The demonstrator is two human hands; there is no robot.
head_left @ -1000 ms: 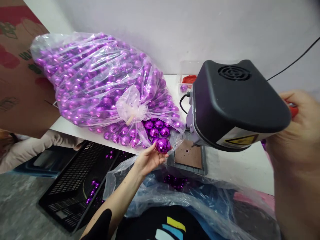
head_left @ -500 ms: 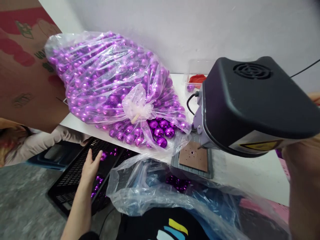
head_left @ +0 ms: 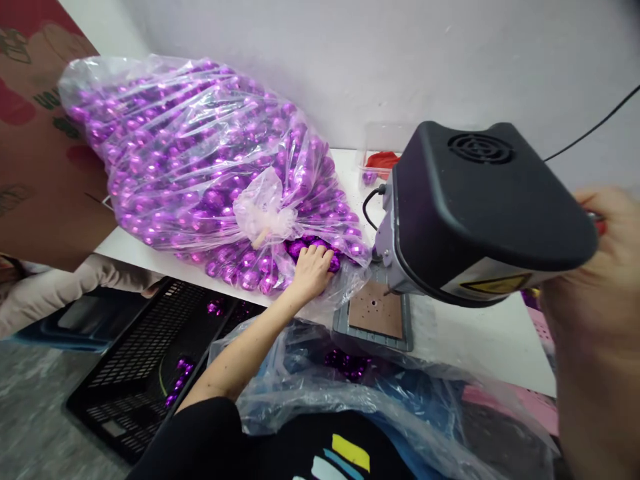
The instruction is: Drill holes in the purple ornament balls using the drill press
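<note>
At the torn mouth of the clear plastic bag (head_left: 200,167), the left hand (head_left: 313,270) is curling loosely over shiny purple faceted balls (head_left: 300,250), picking one; grip unconfirmed. Right hand (head_left: 595,267) is clasping a red handle (head_left: 597,223) behind the black machine head (head_left: 480,207). Next: lift one ball cleanly.

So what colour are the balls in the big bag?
Shiny purple balls, faceted, clearest in the head view.

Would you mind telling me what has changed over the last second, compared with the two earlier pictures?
The left hand first held a faceted purple ball at the mouth of the clear plastic bag of purple balls, then dropped empty to the black slotted crate; now it is back up at the bag's mouth, fingers among the balls. The right hand stays beside the black-hooded machine; bag, crate and machine kept their places.
</note>
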